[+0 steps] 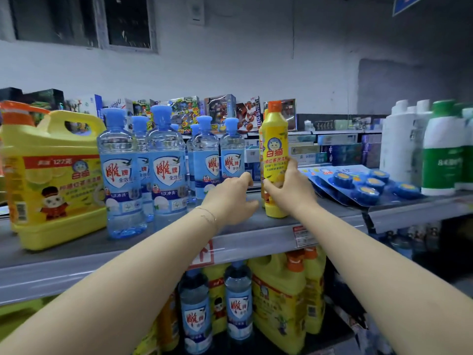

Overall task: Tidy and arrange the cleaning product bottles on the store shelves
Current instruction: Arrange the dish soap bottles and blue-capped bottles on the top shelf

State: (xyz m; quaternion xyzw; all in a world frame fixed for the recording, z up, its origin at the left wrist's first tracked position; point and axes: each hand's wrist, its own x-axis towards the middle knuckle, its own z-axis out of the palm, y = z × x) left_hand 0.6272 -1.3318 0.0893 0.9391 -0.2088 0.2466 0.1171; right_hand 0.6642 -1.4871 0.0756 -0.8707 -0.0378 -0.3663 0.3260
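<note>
A slim yellow dish-soap bottle (274, 139) with an orange cap stands upright on the grey top shelf (268, 226). My right hand (289, 188) grips its lower half. Another yellow bottle is partly hidden behind it. Just left, my left hand (230, 198) rests on the shelf with loosely bent fingers, close to the base of a clear blue-capped bottle (231, 152) and holding nothing. Several more clear bottles (166, 165) with blue labels stand in a loose cluster to the left.
A big yellow detergent jug (55, 175) stands at the shelf's left end. Blue toilet-block blister packs (358, 184) lie to the right, beside white and green bottles (440, 149). Toy boxes (220, 111) line the back. The lower shelf holds more yellow jugs (279, 303) and clear bottles (195, 311).
</note>
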